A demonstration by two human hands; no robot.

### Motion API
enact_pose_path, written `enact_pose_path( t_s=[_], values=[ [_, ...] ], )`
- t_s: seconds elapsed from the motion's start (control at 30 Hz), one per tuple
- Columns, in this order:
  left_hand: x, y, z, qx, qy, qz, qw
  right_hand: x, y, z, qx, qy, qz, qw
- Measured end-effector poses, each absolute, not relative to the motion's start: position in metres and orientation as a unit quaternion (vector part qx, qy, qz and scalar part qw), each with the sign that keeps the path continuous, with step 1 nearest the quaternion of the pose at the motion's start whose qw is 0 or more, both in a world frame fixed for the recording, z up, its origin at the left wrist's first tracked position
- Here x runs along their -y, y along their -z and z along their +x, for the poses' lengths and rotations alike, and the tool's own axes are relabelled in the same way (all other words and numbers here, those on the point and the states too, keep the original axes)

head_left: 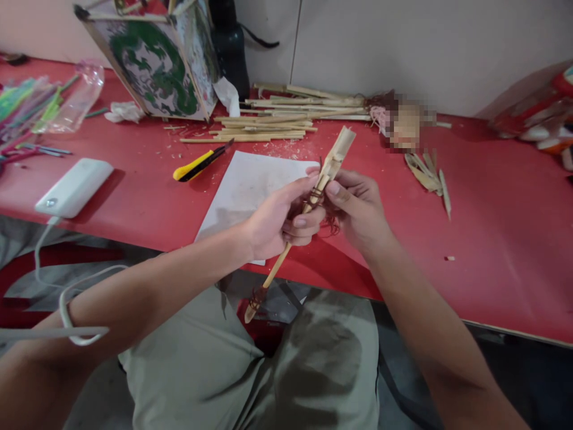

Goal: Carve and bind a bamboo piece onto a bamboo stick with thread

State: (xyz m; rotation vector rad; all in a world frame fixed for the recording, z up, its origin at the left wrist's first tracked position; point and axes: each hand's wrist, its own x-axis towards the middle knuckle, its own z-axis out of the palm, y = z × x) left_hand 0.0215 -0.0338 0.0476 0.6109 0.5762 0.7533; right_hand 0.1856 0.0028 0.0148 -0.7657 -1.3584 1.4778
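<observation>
A pale bamboo stick (278,263) slants up and away over the table's front edge. Its upper end carries wider split bamboo pieces (336,156), bound on with brown cord (317,194). More brown cord is wrapped near the lower pointed end. My left hand (286,218) wraps its fingers round the stick just below the upper binding. The thumb and fingers of my right hand (358,200) close on the stick beside that binding, from the right. Loose loops of cord dangle under my right hand; whether its fingers also hold cord is hidden.
White paper (242,179) lies on the red table (505,239) beneath my hands. Behind it are a yellow-black utility knife (203,164) and bamboo strips (268,128). A dragon-painted lantern (152,65) stands back left. A white power bank (75,186) trails a cable (67,304) by my left arm.
</observation>
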Motion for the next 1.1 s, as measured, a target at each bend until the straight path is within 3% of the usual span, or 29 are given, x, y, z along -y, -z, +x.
enact_pose_path(
  t_s=[0.67, 0.9, 1.1],
  values=[
    [0.037, -0.046, 0.021, -0.287, -0.335, 0.348, 0.828, -0.006, -0.017, 0.197, 0.519, -0.687, -0.268, 0.432],
    [0.037, -0.042, 0.031, -0.379, -0.413, 0.349, 0.751, -0.003, -0.018, 0.186, 0.531, -0.648, -0.316, 0.446],
    [0.039, -0.042, 0.032, -0.392, -0.466, 0.372, 0.701, -0.008, -0.013, 0.184, 0.529, -0.575, -0.349, 0.518]
  ],
)
